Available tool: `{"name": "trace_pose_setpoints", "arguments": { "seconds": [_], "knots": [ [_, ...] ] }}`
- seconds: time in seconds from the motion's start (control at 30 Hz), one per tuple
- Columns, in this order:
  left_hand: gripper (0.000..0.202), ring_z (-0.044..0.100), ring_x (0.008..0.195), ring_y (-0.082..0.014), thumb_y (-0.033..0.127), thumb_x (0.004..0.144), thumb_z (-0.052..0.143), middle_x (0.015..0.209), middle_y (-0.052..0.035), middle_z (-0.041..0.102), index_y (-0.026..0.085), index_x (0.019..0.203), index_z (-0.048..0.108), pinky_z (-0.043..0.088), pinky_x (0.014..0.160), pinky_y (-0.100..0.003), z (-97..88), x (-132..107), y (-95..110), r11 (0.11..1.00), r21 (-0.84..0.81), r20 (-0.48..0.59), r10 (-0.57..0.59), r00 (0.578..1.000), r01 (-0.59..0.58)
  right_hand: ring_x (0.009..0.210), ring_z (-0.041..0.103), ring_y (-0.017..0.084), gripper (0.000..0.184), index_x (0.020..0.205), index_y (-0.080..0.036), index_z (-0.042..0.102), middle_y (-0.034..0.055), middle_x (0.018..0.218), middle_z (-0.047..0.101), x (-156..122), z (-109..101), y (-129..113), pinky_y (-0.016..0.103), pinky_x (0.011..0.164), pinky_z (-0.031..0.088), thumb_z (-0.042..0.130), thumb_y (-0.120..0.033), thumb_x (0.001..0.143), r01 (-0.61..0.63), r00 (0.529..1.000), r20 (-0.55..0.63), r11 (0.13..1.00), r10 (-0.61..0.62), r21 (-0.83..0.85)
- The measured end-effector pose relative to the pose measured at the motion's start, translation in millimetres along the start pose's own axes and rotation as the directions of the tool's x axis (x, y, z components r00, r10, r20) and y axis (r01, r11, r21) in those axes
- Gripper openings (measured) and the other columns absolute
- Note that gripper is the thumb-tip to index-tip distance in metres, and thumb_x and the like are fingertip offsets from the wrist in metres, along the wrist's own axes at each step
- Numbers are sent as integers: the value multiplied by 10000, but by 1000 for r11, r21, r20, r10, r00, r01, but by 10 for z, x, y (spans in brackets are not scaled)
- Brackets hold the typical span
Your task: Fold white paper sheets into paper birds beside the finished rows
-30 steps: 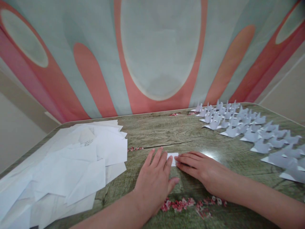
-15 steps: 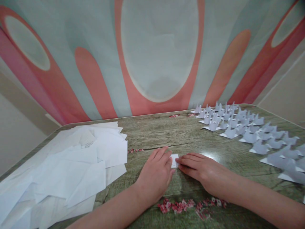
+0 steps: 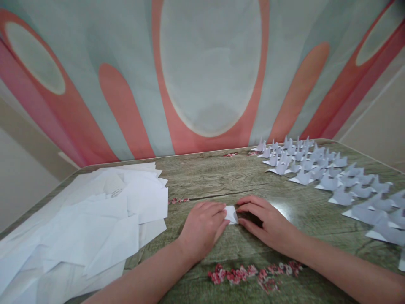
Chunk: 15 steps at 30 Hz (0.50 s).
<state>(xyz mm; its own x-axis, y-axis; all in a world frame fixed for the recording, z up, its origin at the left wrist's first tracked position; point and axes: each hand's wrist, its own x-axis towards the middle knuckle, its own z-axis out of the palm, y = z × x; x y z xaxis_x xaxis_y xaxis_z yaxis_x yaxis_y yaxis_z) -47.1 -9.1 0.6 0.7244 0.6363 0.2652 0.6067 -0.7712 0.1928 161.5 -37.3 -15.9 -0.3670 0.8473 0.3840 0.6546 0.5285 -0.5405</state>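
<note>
A small folded piece of white paper (image 3: 231,215) lies on the table between my two hands. My left hand (image 3: 204,226) is closed at its left side, with the fingertips and thumb on the paper's edge. On the other side, my right hand (image 3: 264,221) has its fingers parted and curved, the thumb apart from the forefinger. Its fingertips are at the paper's right edge; whether they press on it I cannot tell. Part of the paper is hidden under the left fingers.
A wide heap of loose white paper sheets (image 3: 104,219) covers the table's left side. Several rows of white folded paper birds (image 3: 330,181) stand at the right. The wood-patterned table (image 3: 202,181) meets a pink and grey patterned backdrop (image 3: 211,143) at the back.
My right hand's fingers have spread and lifted from their flat, pressed pose. My left fingers have drawn in and curled at the paper's edge. The view has shifted slightly.
</note>
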Motion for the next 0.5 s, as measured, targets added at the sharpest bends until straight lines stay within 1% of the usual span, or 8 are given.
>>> {"name": "trace_pose_setpoints", "arguments": {
  "seconds": [0.1,0.17,0.27,0.4,0.5],
  "knots": [
    [191,549,970,-177,290,844,540,1041,-26,624,218,1005,611,425,871,-336,-6,11,-23,991,-111,4,-80,997,80,968,543,209,195,973,-193,597,81,1036,583,0,12,-22,396,839,449,601,-200,778,-21,999,25,999,21,-30],
    [247,533,954,-181,297,804,596,1016,-30,600,224,1040,594,427,845,-328,-13,23,-34,975,-173,-4,-143,990,140,976,533,211,184,966,-194,594,80,1039,575,-4,13,-30,406,845,435,599,-199,783,-23,999,33,999,24,-39],
    [345,495,984,-197,303,755,650,1023,-37,557,223,1079,567,404,857,-350,-19,38,-46,952,-220,-26,-223,974,213,977,524,207,163,955,-198,592,75,1036,568,-3,11,-38,404,846,424,586,-185,792,-17,999,36,999,18,-38],
    [288,483,964,-201,309,727,669,978,-31,539,211,987,594,389,845,-358,-17,52,-59,930,-259,-12,-271,963,259,962,529,201,163,948,-206,597,69,1023,567,8,10,-49,385,828,430,578,-164,791,4,999,34,1000,-3,-28],
    [281,493,943,-195,306,673,714,953,-22,541,201,912,608,386,844,-353,-16,64,-66,905,-312,-14,-308,951,288,959,532,200,158,948,-211,597,68,1023,571,7,8,-56,384,830,431,572,-169,798,16,999,40,1000,-15,-15]
  ]
}}
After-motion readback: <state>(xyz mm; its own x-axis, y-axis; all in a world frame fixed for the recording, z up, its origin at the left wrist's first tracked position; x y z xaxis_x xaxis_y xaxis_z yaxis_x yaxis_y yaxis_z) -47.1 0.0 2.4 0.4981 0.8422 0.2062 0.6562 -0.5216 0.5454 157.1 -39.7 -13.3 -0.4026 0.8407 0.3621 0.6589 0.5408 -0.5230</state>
